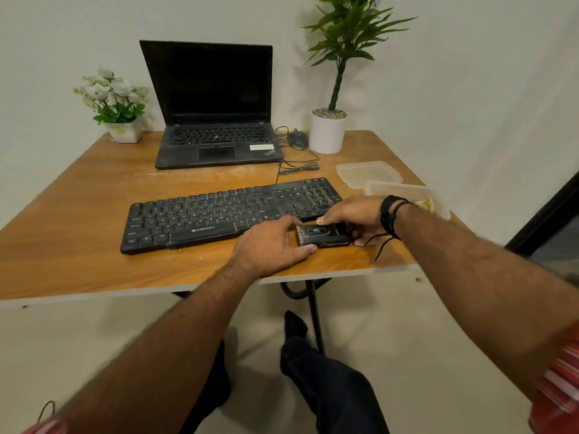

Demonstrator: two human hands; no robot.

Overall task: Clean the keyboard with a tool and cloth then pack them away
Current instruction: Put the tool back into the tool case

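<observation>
Head view of a wooden counter [94, 214] with two hands meeting at its near right edge. A black Zebronics keyboard [219, 214] lies across the middle of the counter, tilted so that its right end sits farther from the viewer. Just in front of that right end rests the cleaning tool [324, 234], a small black box-shaped device with a ribbed left end, flat on the counter. The right hand [351, 213], wrist ringed by black thread bands, holds the tool from behind and from the right, thumb tip pressed on its top edge. The left hand [269, 245] lies palm down against the tool's left end, fingers curled toward it; whether they actually grip it cannot be told. The hands are close together, one at each end of the tool. To the right, a clear plastic container [407, 191] holds something yellow [426, 204], possibly the cloth, and its lid [368, 173] lies just behind it. At the back stand an open black laptop [216, 120], a wired mouse [297, 140], a white pot of white flowers [116, 104] and a tall green plant in a white pot [327, 133].
</observation>
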